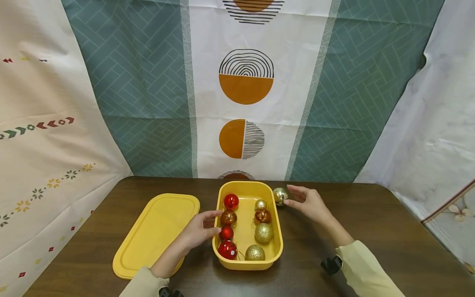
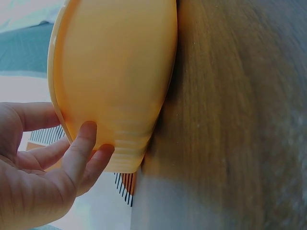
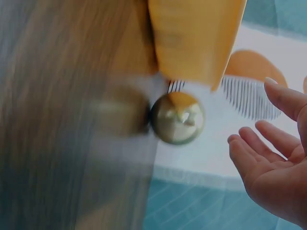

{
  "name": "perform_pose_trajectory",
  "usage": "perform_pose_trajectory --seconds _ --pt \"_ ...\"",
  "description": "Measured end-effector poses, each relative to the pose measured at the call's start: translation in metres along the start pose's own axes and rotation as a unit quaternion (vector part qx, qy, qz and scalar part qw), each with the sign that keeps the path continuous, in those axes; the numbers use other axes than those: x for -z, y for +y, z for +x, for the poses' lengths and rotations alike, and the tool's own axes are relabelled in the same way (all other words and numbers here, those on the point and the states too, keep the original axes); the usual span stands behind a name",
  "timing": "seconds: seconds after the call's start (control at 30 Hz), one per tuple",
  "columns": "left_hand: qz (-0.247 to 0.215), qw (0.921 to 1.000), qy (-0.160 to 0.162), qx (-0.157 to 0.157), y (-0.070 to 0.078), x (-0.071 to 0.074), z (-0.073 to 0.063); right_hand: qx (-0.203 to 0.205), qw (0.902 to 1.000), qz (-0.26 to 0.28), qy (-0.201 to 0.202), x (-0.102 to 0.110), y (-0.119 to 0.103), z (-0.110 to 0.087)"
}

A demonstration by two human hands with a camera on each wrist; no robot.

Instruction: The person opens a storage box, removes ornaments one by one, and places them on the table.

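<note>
A yellow plastic box (image 1: 245, 198) holds Christmas baubles in two rows. Red ones (image 1: 227, 250) and a copper one (image 1: 228, 217) line its left side; a small gold one (image 1: 261, 205), a second copper one (image 1: 262, 215) and glittery gold ones (image 1: 264, 233) line the right. My left hand (image 1: 202, 229) grips the box's left rim, with some fingers against the outer wall (image 2: 110, 96) and others reaching over the edge. Outside the far right corner, a shiny gold bauble (image 3: 177, 118) sits on the table. Beside it, my right hand (image 1: 309, 202) hovers with fingers spread, apart from the bauble in the right wrist view.
The yellow lid (image 1: 157, 231) lies flat on the dark wooden table (image 1: 308, 255), left of the box and partly under my left forearm. A patterned cloth (image 1: 148, 82) hangs behind the table's far edge, with more fabric at both sides.
</note>
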State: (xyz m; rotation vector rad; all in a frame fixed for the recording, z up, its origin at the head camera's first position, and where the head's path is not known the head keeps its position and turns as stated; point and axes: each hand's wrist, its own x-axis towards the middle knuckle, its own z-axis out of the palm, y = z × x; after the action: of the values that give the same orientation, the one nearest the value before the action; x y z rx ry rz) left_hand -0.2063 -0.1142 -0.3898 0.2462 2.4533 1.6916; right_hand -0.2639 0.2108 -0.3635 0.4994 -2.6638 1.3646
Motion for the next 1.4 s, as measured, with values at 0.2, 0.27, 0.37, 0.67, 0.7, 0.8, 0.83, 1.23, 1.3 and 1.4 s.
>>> perform_pose_trajectory --seconds 0.2,0.27,0.37,0.67,0.7,0.8,0.83,1.23,1.3,1.4 --pt "0.001 1.0 0.002 0.0 0.001 0.0 0.001 0.046 0.9973 0.041 -0.039 -0.018 -0.02 -0.008" --pt "0.002 1.0 0.003 -0.001 0.001 0.0 0.001 0.057 0.9953 0.052 -0.059 -0.024 -0.026 -0.011" --pt "-0.001 1.0 0.001 -0.001 0.001 0.0 0.001 0.069 0.9917 0.062 -0.089 -0.034 -0.036 -0.015" --pt "0.0 1.0 -0.002 -0.01 -0.001 0.0 0.001 0.114 0.9785 0.055 -0.163 -0.064 -0.059 -0.025" --pt "-0.001 1.0 -0.002 -0.01 -0.001 0.0 0.001 0.115 0.9772 0.052 -0.171 -0.067 -0.061 -0.025" --pt "-0.002 0.9999 -0.004 -0.01 -0.002 0.0 0.001 0.12 0.9734 0.041 -0.191 -0.077 -0.067 -0.027" --pt "-0.004 0.9999 -0.004 -0.009 -0.001 0.0 0.001 0.12 0.9721 0.039 -0.198 -0.08 -0.069 -0.027" --pt "-0.001 1.0 -0.004 -0.002 -0.001 0.002 0.001 0.104 0.9607 0.016 -0.257 -0.109 -0.08 -0.028" --pt "0.0 1.0 -0.003 -0.001 -0.001 0.002 0.001 0.11 0.9586 0.006 -0.262 -0.113 -0.08 -0.028" --pt "-0.002 1.0 -0.003 0.001 -0.001 0.002 0.001 0.12 0.9565 -0.011 -0.265 -0.117 -0.081 -0.029"
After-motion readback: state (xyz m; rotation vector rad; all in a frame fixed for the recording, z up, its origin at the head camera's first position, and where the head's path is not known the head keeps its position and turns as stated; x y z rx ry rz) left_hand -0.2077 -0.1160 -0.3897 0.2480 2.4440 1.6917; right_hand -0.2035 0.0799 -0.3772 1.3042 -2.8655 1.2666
